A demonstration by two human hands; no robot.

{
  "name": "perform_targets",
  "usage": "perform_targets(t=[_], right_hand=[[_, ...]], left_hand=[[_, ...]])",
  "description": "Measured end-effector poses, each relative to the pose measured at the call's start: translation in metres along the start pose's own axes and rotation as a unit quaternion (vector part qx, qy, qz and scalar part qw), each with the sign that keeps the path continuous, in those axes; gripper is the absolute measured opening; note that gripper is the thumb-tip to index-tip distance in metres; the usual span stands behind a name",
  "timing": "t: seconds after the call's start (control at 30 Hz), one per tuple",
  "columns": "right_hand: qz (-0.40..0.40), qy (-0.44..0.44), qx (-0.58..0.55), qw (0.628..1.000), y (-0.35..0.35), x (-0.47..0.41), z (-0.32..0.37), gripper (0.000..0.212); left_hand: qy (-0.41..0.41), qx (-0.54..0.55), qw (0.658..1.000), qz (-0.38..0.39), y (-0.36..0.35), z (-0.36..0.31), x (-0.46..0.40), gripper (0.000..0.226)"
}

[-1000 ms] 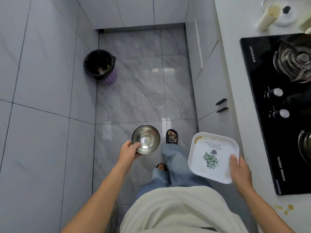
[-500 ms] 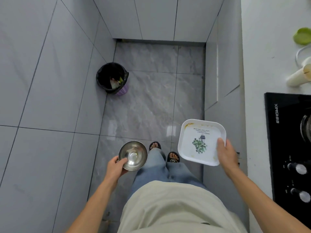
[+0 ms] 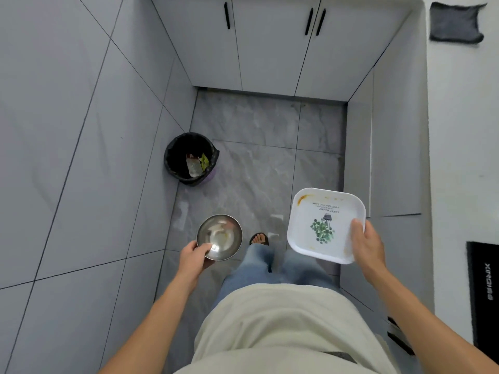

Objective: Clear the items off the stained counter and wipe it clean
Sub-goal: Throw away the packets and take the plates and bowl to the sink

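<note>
Left hand [image 3: 193,256] grips steel bowl [image 3: 220,237] at its near rim, fingers curled around the edge. Right hand [image 3: 367,248] holds white square plate [image 3: 324,225], thumb on top; yellow smears along plate rim. Both carried over the floor. Bin [image 3: 190,157] ahead by wall. Grey cloth [image 3: 456,22] on tabletop [image 3: 464,130], far right.

Place: a home kitchen
Signs: grey cabinets [image 3: 272,44], white counter [image 3: 464,136], black hob [image 3: 483,292], lined bin [image 3: 190,159]
</note>
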State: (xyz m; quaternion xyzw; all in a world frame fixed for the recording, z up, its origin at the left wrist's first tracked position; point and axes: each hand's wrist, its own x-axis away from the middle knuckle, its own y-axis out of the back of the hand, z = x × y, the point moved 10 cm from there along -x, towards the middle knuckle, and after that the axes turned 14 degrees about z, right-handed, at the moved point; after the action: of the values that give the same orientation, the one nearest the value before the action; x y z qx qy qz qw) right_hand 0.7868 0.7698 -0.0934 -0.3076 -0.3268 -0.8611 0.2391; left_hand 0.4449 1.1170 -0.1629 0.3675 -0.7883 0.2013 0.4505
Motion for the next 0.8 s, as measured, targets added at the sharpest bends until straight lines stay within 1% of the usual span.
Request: perform_targets(t=[0.1,0.2,0.37,0.43,0.53,0.67,0.8], right_hand=[[-0.008,-0.016,-0.011,1.000,0.008,-0.018,0.013,0.034],[-0.025,-0.040,-0.011,0.999,0.022,-0.041,0.023,0.034],[-0.037,-0.043,-0.016,0.998,0.046,-0.097,0.056,0.035],[-0.035,-0.048,-0.021,0.998,0.052,-0.126,0.076,0.035],[-0.029,-0.043,-0.030,0.998,0.054,-0.170,0.115,0.034],[-0.014,-0.018,-0.018,1.000,0.050,-0.225,0.186,0.032],[-0.005,0.007,-0.010,1.000,0.041,-0.273,0.259,0.033]], left_hand=[[-0.020,-0.012,1.000,0.015,-0.023,-0.069,-0.034,0.020],[-0.043,-0.023,0.998,0.027,-0.050,-0.135,-0.065,0.013],[-0.050,-0.045,0.997,0.039,-0.087,-0.221,-0.113,0.013],[-0.046,-0.058,0.997,0.035,-0.093,-0.245,-0.129,0.016],[-0.037,-0.060,0.997,0.022,-0.091,-0.269,-0.144,0.013],[-0.013,-0.042,0.999,-0.006,-0.076,-0.288,-0.158,0.007],[0.008,-0.017,1.000,-0.026,-0.062,-0.305,-0.174,0.012]])
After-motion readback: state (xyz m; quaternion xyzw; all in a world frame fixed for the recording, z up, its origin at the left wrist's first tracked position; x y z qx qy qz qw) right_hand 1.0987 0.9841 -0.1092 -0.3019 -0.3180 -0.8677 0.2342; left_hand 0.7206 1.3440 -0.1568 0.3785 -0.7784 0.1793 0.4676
